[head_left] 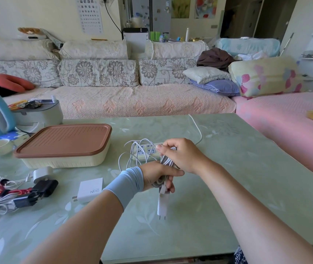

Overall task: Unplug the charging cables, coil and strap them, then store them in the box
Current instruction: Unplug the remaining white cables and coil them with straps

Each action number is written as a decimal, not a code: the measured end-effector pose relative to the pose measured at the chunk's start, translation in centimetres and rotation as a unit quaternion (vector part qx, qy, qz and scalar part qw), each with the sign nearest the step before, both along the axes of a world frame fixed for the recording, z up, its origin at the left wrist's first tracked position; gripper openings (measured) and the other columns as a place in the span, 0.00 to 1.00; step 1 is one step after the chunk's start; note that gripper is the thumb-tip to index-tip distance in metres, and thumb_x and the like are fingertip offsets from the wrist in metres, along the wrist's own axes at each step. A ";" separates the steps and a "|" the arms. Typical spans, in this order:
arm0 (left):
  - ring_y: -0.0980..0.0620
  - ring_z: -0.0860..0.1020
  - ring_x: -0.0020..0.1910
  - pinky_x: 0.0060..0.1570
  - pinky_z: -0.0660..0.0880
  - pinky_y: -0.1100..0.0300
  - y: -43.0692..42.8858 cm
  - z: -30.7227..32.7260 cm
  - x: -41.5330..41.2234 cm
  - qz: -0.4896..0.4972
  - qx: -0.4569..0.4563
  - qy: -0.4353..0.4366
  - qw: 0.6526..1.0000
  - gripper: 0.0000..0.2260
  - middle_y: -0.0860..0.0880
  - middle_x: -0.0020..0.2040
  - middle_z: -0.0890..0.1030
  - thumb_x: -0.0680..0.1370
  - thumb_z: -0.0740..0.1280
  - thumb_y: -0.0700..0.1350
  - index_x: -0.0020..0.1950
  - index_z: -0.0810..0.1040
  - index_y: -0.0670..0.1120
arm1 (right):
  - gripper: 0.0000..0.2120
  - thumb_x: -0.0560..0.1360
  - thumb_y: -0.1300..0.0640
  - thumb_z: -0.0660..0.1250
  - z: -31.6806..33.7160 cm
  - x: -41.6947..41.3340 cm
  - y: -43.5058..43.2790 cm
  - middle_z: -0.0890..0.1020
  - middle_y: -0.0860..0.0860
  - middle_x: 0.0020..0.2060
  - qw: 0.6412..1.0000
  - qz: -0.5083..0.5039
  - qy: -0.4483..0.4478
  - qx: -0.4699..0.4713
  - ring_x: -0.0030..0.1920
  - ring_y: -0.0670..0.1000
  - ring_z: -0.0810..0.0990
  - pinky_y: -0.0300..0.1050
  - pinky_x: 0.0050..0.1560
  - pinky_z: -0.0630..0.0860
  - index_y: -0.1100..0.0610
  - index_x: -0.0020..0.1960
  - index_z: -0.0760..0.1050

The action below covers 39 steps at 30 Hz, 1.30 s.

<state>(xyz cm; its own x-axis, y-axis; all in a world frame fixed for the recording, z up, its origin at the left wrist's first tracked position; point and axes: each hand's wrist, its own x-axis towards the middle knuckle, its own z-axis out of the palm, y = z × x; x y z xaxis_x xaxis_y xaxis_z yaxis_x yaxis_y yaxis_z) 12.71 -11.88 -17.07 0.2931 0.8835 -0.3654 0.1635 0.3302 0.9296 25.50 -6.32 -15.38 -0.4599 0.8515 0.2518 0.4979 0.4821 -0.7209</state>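
Head view: above the pale green glass table (228,168), the left hand (154,176) grips a gathered bundle of thin white charging cable (166,160), and its white plug adapter (162,204) dangles below. The right hand (179,155) pinches the upper loops, close in front of the white power strip (145,150). Coiling looks to be the step in hand. Next it needs a strap, then the cream plastic box with a brown lid (64,145), lying closed to the left, needs opening.

bright soft daylight, glare on the table (228,168), wide-angle bending at blurred edges
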 end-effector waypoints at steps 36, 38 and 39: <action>0.46 0.78 0.37 0.47 0.82 0.49 2.0 -0.8 -0.9 0.149 -0.020 0.031 0.988 0.08 0.44 0.45 0.86 0.75 0.63 0.34 0.49 0.82 0.38 | 0.08 0.73 0.52 0.71 -5.5 6.6 5.3 0.84 0.51 0.41 0.961 -0.126 -0.235 -0.076 0.45 0.55 0.81 0.44 0.44 0.76 0.56 0.43 0.83; 0.48 0.75 0.31 0.47 0.82 0.48 1.9 -0.9 -1.1 0.144 -0.015 0.047 0.988 0.09 0.47 0.48 0.86 0.74 0.65 0.35 0.49 0.84 0.39 | 0.04 0.73 0.54 0.72 -5.6 6.1 5.3 0.83 0.46 0.40 0.962 -0.116 -0.237 -0.067 0.44 0.51 0.80 0.41 0.43 0.75 0.53 0.41 0.84; 0.49 0.73 0.28 0.47 0.82 0.48 1.9 -1.0 -1.3 0.144 -0.013 0.049 0.988 0.09 0.48 0.49 0.86 0.74 0.65 0.35 0.48 0.85 0.39 | 0.04 0.73 0.56 0.71 -5.4 6.0 5.3 0.83 0.44 0.40 0.965 -0.116 -0.225 -0.064 0.44 0.49 0.80 0.40 0.42 0.74 0.52 0.40 0.84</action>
<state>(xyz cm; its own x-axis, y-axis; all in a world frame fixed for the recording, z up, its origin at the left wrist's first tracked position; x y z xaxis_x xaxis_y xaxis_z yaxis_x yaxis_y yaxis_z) 11.38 -10.02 -18.06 -0.0073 0.9153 -0.4028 0.1476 0.3994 0.9048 31.52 -1.00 -20.80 -0.2920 0.9554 -0.0443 0.8584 0.2413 -0.4527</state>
